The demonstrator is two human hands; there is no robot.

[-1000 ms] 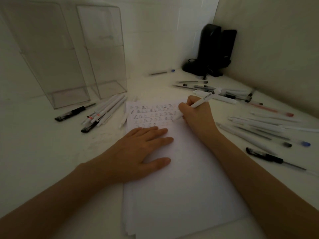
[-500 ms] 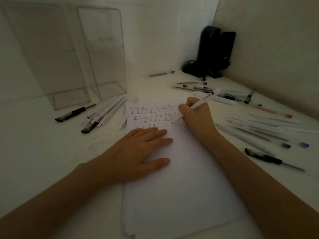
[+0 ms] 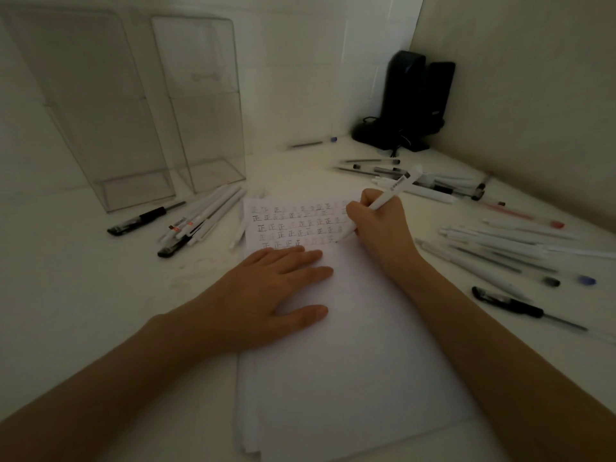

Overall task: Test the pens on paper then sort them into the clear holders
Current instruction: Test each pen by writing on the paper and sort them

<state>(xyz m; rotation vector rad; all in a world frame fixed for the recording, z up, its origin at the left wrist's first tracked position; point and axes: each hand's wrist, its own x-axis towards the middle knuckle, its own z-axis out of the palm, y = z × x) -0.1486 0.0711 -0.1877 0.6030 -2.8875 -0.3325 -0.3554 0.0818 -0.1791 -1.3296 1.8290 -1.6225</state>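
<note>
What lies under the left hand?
The left hand rests flat on the paper stack, fingertips at the lowest row of test marks. Whether more marks lie beneath the palm cannot be seen.

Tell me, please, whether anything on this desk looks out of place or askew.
Nothing is spilled or broken. One pen lies alone far back, apart from the other loose pens, and the paper stack is fanned unevenly at its near left corner.
</note>
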